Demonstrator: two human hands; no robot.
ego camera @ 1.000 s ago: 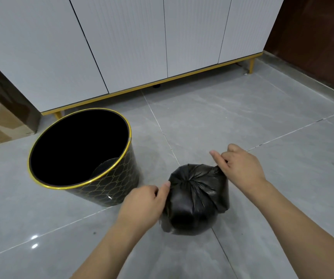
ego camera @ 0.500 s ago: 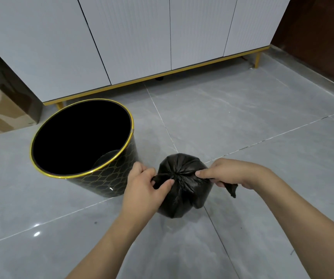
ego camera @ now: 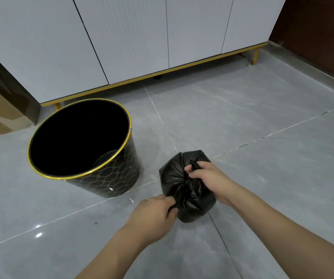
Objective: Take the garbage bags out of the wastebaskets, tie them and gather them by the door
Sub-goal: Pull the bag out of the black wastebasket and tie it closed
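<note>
One black garbage bag (ego camera: pixel 186 190) sits on the grey floor just right of the one black, gold-rimmed wastebasket (ego camera: pixel 81 141), whose inside shows no liner, though it is too dark to be sure. The left hand (ego camera: pixel 152 216) pinches a strip of film at the bag's near left side while the right hand (ego camera: pixel 208 178) curls round the gathered neck on top — both fingers closed on plastic. The bag looks small, soft and light, its thin film likely slippery and easy to tear, so the bunched neck is the best place to hold it — not the bulging sides
</note>
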